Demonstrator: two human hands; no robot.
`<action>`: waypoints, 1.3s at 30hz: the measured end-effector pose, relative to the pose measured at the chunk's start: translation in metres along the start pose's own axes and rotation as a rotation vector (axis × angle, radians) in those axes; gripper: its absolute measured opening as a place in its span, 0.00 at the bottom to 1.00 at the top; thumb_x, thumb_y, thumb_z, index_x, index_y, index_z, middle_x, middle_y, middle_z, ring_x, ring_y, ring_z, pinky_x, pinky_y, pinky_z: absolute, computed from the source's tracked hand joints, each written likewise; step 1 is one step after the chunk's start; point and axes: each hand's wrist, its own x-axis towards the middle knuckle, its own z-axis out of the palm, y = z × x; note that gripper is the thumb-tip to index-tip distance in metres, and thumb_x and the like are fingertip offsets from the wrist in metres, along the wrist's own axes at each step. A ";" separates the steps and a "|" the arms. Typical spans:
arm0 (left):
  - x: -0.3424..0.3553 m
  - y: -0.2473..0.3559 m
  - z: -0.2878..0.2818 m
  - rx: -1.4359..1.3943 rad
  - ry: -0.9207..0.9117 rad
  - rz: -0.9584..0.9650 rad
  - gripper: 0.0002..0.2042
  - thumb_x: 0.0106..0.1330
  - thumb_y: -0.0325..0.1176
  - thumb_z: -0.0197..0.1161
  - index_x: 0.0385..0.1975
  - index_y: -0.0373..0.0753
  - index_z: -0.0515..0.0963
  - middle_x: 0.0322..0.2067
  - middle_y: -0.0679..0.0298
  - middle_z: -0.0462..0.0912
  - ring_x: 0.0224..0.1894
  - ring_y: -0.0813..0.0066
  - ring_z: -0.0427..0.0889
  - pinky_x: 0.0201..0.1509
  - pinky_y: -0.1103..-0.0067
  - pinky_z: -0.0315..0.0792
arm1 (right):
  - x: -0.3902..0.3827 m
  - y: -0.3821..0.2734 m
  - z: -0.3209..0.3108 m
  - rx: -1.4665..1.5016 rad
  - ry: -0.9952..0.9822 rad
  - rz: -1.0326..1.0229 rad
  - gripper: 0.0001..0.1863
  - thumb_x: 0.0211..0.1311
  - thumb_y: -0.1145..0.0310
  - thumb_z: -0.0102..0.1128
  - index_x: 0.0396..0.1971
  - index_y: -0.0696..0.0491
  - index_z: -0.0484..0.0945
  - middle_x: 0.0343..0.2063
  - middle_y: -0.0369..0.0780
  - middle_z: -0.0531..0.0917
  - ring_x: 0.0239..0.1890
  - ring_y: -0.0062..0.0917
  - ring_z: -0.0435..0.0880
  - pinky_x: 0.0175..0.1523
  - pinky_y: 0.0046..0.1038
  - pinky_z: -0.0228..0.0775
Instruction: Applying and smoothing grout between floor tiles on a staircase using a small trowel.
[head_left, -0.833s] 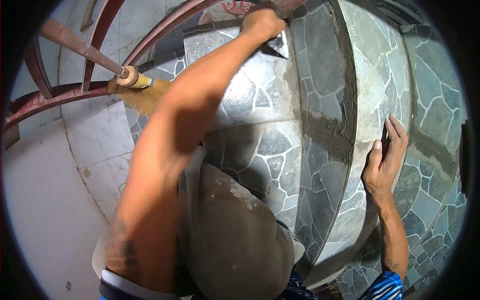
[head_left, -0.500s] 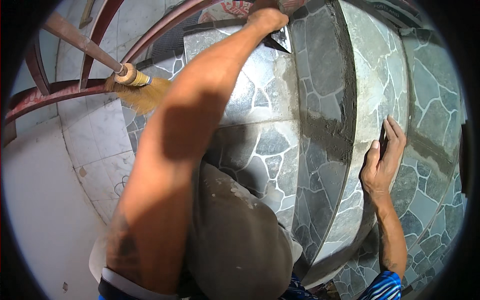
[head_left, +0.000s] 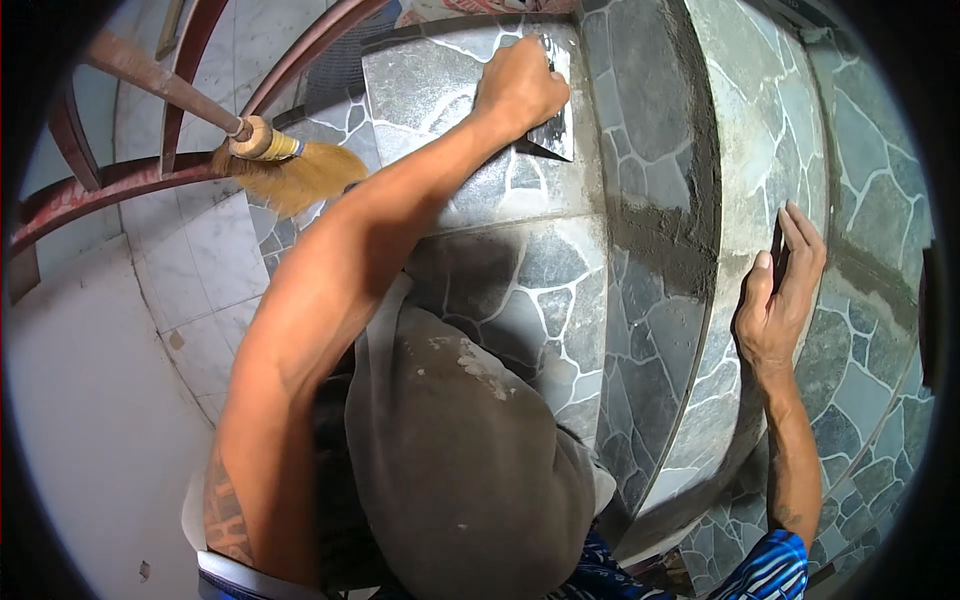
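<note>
My left hand reaches far forward and grips a metal trowel, its flat blade lying on a grey stone-pattern tile of the lower step. My right hand rests flat, fingers together, on the stone-pattern tile of the curved upper step. A small dark thing shows by its fingers; I cannot tell what it is. A band of wet grey mortar runs along the riser between the two steps.
A broom with straw bristles and a reddish handle leans at the left, beside curved dark red railing bars. White floor tiles lie below left. My bent knee in brown shorts fills the lower middle.
My left hand has drawn the trowel back toward me along the lower step tile. The right hand has stayed in place on the upper step.
</note>
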 end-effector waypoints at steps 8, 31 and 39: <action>-0.025 0.005 0.004 -0.038 0.031 -0.103 0.14 0.55 0.28 0.60 0.38 0.24 0.75 0.35 0.39 0.81 0.42 0.44 0.82 0.49 0.62 0.76 | -0.001 0.001 -0.002 -0.084 -0.004 -0.060 0.20 0.64 0.71 0.47 0.53 0.65 0.68 0.54 0.53 0.70 0.57 0.43 0.69 0.63 0.38 0.59; -0.056 0.011 -0.014 -0.007 -0.101 -0.118 0.15 0.60 0.26 0.57 0.44 0.23 0.72 0.31 0.41 0.82 0.36 0.49 0.84 0.45 0.65 0.79 | 0.001 0.003 -0.001 -0.062 0.024 -0.054 0.20 0.64 0.69 0.47 0.52 0.65 0.70 0.53 0.53 0.71 0.56 0.43 0.70 0.62 0.38 0.60; -0.055 0.027 0.016 0.024 0.035 -0.107 0.17 0.62 0.25 0.53 0.49 0.22 0.70 0.30 0.41 0.82 0.38 0.50 0.84 0.46 0.64 0.79 | -0.001 0.001 0.002 -0.072 0.030 -0.064 0.21 0.63 0.68 0.48 0.53 0.64 0.70 0.53 0.53 0.71 0.56 0.43 0.70 0.63 0.39 0.59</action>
